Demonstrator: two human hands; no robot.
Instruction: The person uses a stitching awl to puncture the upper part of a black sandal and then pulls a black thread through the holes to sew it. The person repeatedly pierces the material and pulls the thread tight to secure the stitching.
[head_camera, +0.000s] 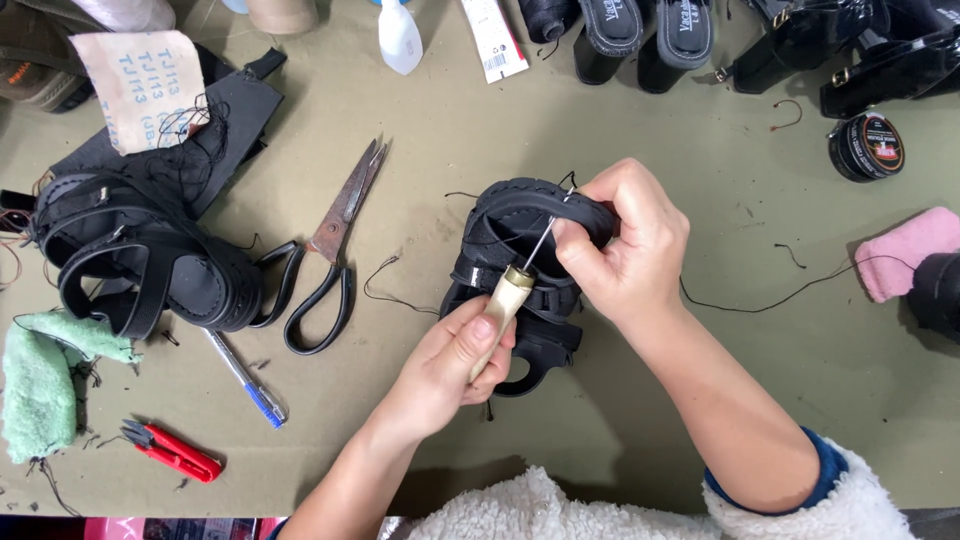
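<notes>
A black strapped sandal lies on its side in the middle of the olive table. My left hand grips a stitching awl by its pale wooden handle, and the thin metal needle points up into the sandal's stitched sole edge. My right hand clasps the sandal's top edge, fingers pinching by the needle tip. A black thread trails from under my right wrist off to the right.
Large rusty scissors lie left of the sandal, beside more black sandals. A blue pen, red thread snips and green cloth sit at front left. A polish tin, pink cloth and black shoes are at right and back.
</notes>
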